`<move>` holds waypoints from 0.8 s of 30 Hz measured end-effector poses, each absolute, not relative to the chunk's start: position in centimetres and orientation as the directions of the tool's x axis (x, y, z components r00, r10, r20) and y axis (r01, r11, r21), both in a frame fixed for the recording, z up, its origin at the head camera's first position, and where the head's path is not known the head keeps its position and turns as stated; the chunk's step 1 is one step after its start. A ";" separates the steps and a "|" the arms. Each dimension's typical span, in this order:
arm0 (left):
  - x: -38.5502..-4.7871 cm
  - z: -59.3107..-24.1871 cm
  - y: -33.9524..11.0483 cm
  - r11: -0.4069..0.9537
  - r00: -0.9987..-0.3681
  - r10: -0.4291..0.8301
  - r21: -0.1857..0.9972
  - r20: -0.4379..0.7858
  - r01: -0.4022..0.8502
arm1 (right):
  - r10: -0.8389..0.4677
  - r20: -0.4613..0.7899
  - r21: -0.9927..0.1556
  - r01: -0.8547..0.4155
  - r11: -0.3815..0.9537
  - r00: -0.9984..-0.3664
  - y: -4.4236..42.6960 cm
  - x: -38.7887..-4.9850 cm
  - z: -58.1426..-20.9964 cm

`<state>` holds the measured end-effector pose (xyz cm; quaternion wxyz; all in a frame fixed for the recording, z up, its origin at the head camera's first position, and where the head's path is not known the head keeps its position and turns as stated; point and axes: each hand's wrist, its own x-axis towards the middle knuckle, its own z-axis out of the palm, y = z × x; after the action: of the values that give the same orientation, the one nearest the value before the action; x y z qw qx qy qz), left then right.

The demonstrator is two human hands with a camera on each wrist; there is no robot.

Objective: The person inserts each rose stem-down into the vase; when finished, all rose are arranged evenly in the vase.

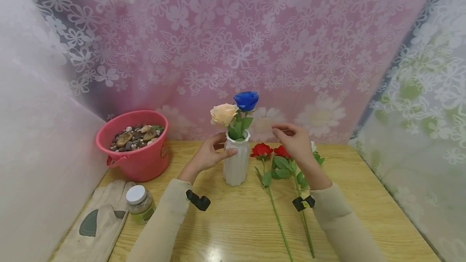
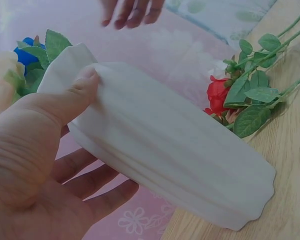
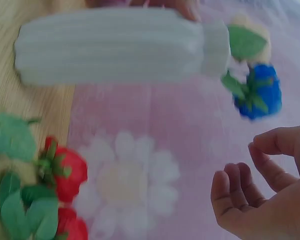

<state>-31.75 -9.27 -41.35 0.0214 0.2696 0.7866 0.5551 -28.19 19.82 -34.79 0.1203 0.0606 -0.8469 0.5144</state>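
Note:
A white ribbed vase (image 1: pixel 236 165) stands upright on the wooden table. My left hand (image 1: pixel 210 153) grips its upper part, thumb (image 2: pixel 82 92) across the front and the other fingers round the far side. In the vase's mouth stand a cream rose (image 1: pixel 223 114) and a blue rose (image 1: pixel 246 100) with green leaves. To the right of the vase and apart from it, my right hand (image 1: pixel 294 140) is raised above the lying flowers. Its fingers bend loosely in the right wrist view, with nothing between them. Nearest below it are red roses (image 1: pixel 261 150), their long stems pointing toward me.
A pink bucket (image 1: pixel 138 165) of stones stands at the back left. In front of it are a lidded jar (image 1: pixel 140 203) and beige folded cloth (image 1: pixel 96 225). Partly behind my right wrist shows a white flower (image 1: pixel 313 146). A floral curtain (image 1: pixel 233 43) hangs behind the table (image 1: pixel 225 221).

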 end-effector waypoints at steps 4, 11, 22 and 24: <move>-31.7 -41.4 -9.3 0.227 -0.851 0.452 0.889 0.266 0.398 | 0.060 0.242 -0.883 -0.195 0.428 -0.968 22.6 -28.0 -35.4; -31.4 -41.3 -9.3 0.249 -0.868 0.434 0.894 0.242 0.373 | 0.041 0.203 -0.915 -0.174 0.364 -0.978 27.2 -27.4 -37.1; -31.2 -41.5 -9.2 0.239 -0.867 0.438 0.899 0.237 0.366 | 0.066 0.068 -0.937 -0.041 0.346 -0.995 32.2 -26.0 -39.7; -31.2 -41.5 -9.2 0.241 -0.870 0.433 0.900 0.235 0.363 | 0.064 0.049 -0.940 -0.024 0.341 -0.997 33.0 -25.9 -40.3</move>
<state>-31.24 -9.18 -41.52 0.0314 0.2530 0.7870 0.5618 -25.94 32.98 -40.27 0.0383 -0.0123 -0.8180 0.5737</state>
